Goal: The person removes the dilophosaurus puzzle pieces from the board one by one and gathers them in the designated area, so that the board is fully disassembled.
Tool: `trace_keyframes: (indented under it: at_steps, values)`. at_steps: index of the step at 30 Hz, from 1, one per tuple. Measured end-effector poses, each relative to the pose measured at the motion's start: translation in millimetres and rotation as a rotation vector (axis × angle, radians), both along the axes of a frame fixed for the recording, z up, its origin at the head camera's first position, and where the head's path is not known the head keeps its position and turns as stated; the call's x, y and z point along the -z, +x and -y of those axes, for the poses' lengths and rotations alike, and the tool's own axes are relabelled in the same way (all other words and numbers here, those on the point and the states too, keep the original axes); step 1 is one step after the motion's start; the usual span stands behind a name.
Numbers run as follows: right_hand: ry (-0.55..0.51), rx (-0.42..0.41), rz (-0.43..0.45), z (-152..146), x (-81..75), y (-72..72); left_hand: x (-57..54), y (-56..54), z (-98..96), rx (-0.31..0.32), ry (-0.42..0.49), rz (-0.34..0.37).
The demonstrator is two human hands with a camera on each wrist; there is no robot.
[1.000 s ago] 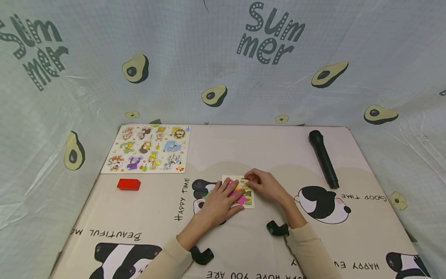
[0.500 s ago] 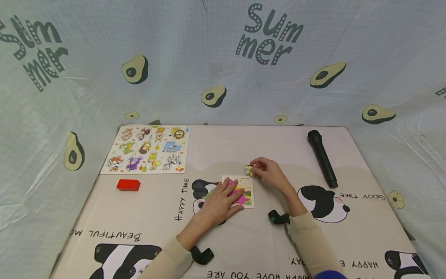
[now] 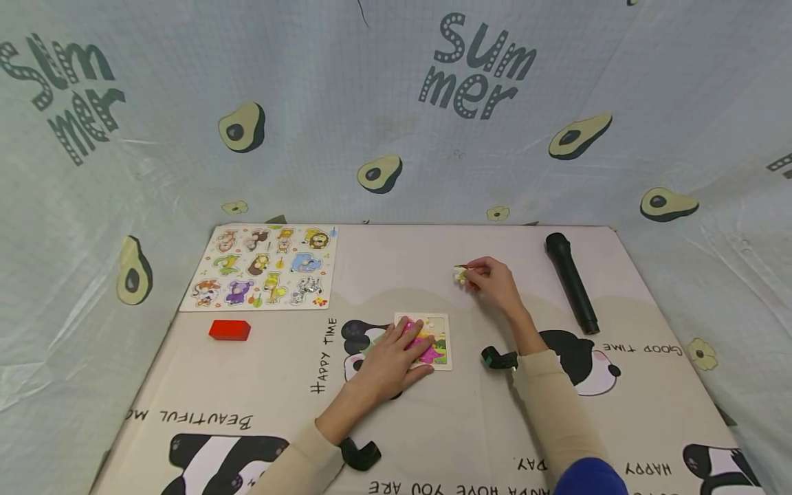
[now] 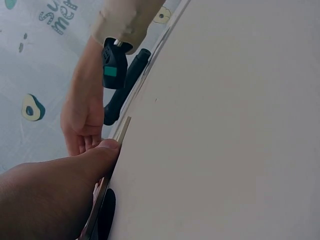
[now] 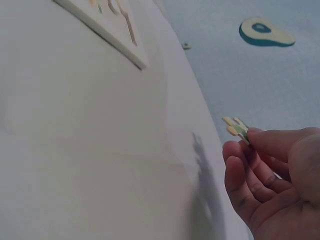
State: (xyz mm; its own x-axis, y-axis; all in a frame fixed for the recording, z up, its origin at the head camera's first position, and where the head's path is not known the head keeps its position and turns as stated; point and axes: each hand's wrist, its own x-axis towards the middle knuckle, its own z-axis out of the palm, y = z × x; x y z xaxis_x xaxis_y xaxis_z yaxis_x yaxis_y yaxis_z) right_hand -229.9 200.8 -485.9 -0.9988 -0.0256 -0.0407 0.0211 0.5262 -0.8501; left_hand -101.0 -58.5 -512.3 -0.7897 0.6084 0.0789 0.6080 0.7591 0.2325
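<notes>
One piece (image 3: 460, 276) pinched, one puzzle board (image 3: 440, 338) covered

We count two hands at work. The left hand (image 3: 390, 363) lies with fingers spread across the puzzle board on the table (image 3: 427, 426). The right hand (image 3: 495, 283) pinches the piece between thumb and fingers, raised beyond the puzzle board and to its right. Nearby we see one red block (image 3: 229, 330), one black rod (image 3: 572, 283) and one larger animal board (image 3: 262, 267).

The pale-framed puzzle (image 3: 440, 335) lies flat under the left hand (image 3: 392, 357); the yellow-green piece (image 5: 241, 131) is pinched by the right hand (image 3: 493, 283), raised beyond the puzzle
</notes>
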Motion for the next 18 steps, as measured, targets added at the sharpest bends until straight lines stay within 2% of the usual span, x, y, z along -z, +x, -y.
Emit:
trace_keyframes:
  at_steps: [9,18]
  values:
    - [-0.024,0.111,0.019,-14,3.3,-15.6,0.5,0.0,0.0,-0.006,0.003,0.021]
    - [0.037,0.217,0.008,-25,8.1,-20.4,-1.4,0.8,-0.4,-0.004,0.017,0.009]
